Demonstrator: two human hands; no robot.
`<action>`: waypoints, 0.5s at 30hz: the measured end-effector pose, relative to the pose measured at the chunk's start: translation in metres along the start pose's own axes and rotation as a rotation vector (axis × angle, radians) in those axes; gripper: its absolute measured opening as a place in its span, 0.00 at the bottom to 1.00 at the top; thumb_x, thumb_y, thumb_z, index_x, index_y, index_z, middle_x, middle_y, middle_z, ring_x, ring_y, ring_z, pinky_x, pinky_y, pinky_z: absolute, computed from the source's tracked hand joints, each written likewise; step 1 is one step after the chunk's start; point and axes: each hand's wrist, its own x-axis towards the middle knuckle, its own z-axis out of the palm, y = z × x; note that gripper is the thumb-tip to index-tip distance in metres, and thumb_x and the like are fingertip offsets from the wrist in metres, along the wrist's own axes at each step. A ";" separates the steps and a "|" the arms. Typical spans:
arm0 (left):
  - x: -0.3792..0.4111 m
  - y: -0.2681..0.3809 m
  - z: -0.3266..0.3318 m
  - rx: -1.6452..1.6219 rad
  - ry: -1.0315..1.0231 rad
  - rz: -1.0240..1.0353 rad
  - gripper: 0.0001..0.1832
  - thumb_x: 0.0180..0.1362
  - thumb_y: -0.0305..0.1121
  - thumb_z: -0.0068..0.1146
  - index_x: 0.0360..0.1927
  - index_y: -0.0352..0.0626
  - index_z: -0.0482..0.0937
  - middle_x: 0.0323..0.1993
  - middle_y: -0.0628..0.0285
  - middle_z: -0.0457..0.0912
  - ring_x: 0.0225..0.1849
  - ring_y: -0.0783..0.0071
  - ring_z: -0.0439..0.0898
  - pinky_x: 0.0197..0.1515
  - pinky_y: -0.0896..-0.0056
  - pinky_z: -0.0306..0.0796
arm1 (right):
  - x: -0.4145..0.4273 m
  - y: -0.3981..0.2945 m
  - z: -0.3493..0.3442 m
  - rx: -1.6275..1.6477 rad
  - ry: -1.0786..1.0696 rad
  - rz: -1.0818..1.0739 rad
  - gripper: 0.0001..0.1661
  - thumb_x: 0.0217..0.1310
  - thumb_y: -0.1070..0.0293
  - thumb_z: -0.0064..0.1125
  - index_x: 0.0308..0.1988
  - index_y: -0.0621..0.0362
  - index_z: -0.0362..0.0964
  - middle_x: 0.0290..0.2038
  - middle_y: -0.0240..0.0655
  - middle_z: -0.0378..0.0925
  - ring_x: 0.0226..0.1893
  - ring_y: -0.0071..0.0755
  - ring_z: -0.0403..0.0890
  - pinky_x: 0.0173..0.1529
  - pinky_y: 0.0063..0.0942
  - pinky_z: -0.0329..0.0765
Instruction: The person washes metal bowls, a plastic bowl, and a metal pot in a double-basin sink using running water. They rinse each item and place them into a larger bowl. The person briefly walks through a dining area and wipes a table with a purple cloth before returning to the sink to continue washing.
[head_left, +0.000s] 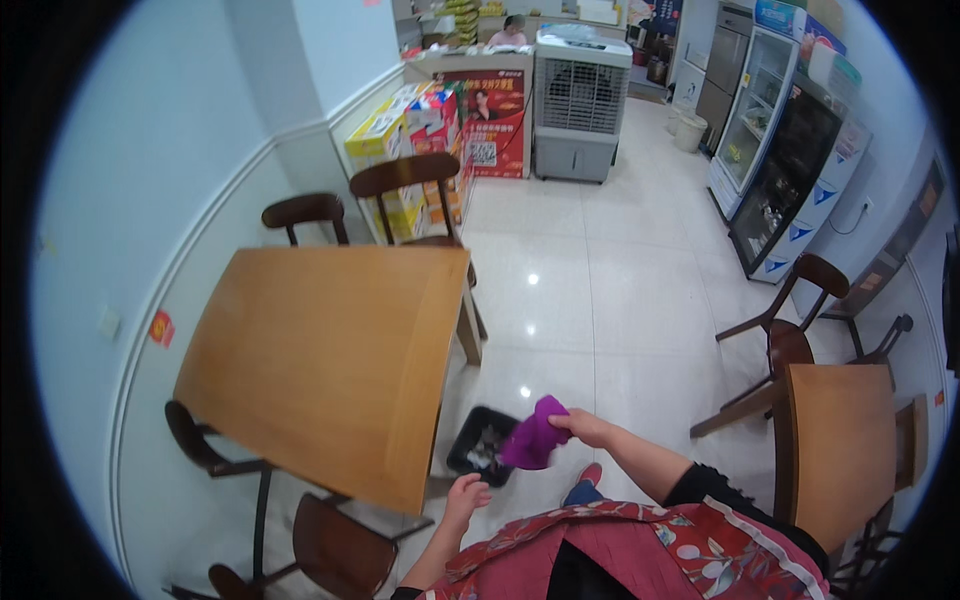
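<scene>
My right hand (587, 427) grips a purple cloth (536, 435) by its upper edge, and the cloth hangs down from the fingers. Behind and partly under the cloth, a black waste bin (459, 442) stands on the floor with crumpled white litter inside. The cloth hides the bin's right side. My left hand (466, 496) is held just in front of the bin, near the corner of a wooden table (330, 352). Its fingers are slightly curled and apart, with nothing in them.
Dark wooden chairs (345, 536) surround the left table. At right stand another wooden table (844, 442) and a chair (791, 345). Farther off are stacked cartons (379, 139), an air cooler (581, 105), a glass-door fridge (757, 105) and a person (511, 34) behind a counter. Tiled floor (540, 300) runs between.
</scene>
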 end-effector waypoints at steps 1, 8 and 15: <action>0.022 0.032 0.025 0.102 -0.025 0.077 0.20 0.55 0.30 0.52 0.51 0.36 0.67 0.39 0.56 0.76 0.35 0.72 0.78 0.36 0.73 0.74 | -0.008 -0.024 -0.016 -0.085 0.006 -0.051 0.24 0.60 0.54 0.49 0.48 0.61 0.71 0.37 0.31 0.76 0.36 0.24 0.71 0.45 0.26 0.68; 0.160 0.177 0.236 0.286 -0.327 0.177 0.22 0.60 0.37 0.49 0.55 0.36 0.65 0.45 0.56 0.75 0.42 0.70 0.76 0.44 0.70 0.72 | -0.012 -0.119 -0.183 -0.758 0.184 -0.320 0.30 0.61 0.57 0.43 0.60 0.55 0.53 0.42 0.54 0.74 0.42 0.59 0.75 0.48 0.43 0.72; 0.291 0.253 0.387 -0.058 -0.405 0.109 0.21 0.56 0.35 0.53 0.52 0.40 0.68 0.48 0.61 0.74 0.49 0.66 0.74 0.52 0.63 0.68 | 0.043 -0.198 -0.330 -0.768 -0.036 -0.496 0.39 0.55 0.59 0.55 0.61 0.62 0.50 0.55 0.55 0.63 0.52 0.53 0.69 0.56 0.39 0.67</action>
